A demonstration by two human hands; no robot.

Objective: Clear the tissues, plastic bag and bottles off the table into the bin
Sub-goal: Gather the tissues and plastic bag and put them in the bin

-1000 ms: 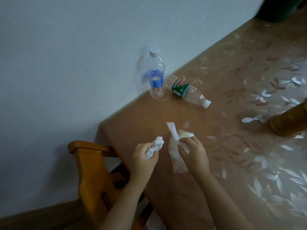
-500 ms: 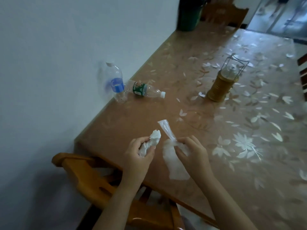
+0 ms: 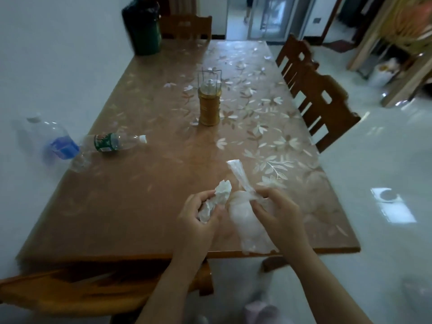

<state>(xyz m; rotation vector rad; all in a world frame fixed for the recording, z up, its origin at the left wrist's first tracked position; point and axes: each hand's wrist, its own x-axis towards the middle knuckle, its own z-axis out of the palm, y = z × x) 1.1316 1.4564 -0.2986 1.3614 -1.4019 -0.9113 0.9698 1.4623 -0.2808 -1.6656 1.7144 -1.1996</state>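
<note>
My left hand (image 3: 198, 218) grips a crumpled white tissue (image 3: 218, 197) above the near edge of the table (image 3: 140, 206). Beside it, my right hand (image 3: 278, 216) pinches a thin clear plastic bag (image 3: 245, 228) that hangs down over the table's front edge, its twisted end sticking up. At the far left by the wall stands an upright bottle with a blue label (image 3: 53, 141), blurred. Next to it a clear bottle with a green label (image 3: 112, 142) lies on its side, white cap pointing right. A dark green bin (image 3: 143, 29) sits at the table's far left corner.
A golden lantern-like holder (image 3: 209, 101) stands mid-table. Wooden chairs stand on the right side (image 3: 322, 106), at the far end (image 3: 185, 26) and near me at lower left (image 3: 70, 291). A white wall runs along the left; pale tiled floor lies to the right.
My view has swung right and up, bringing the whole table, bin and chairs into sight. Both hands keep holding the tissue and the bag, now closer together near the front edge.
</note>
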